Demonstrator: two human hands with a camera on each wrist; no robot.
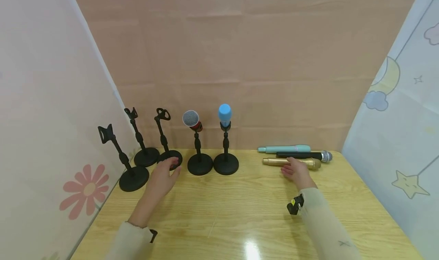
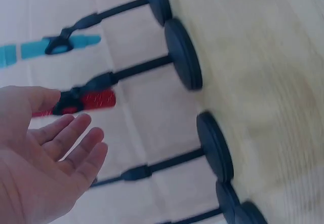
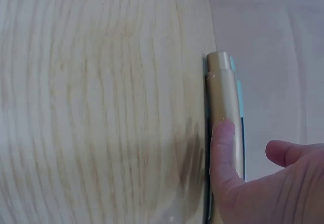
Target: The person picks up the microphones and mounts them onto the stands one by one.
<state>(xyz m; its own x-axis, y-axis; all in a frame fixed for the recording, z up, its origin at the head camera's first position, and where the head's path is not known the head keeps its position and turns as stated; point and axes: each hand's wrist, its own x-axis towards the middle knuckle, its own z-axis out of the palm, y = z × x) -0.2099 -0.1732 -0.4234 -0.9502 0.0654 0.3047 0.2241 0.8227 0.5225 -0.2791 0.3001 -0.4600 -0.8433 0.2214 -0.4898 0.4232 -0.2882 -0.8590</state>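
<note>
My right hand (image 1: 297, 173) is at a gold microphone (image 1: 274, 161) lying on the table, its fingers spread apart. In the right wrist view one fingertip overlaps the gold microphone (image 3: 220, 97) and another digit stands off to the side. My left hand (image 1: 164, 179), empty with fingers loosely extended, is just in front of a bare black microphone stand (image 1: 164, 141). The left wrist view shows that palm (image 2: 35, 168) with stands beyond it. Behind the gold one lie a black microphone (image 1: 326, 156) and a teal microphone (image 1: 291, 149).
Two more bare stands (image 1: 133, 178) (image 1: 146, 157) are at the left. One stand holds a red microphone with a silver mesh head (image 1: 191, 118), another a blue microphone (image 1: 225, 113). A brown paper backdrop (image 1: 274, 61) rises behind the wooden table (image 1: 233, 206), and patterned sheets flank both sides.
</note>
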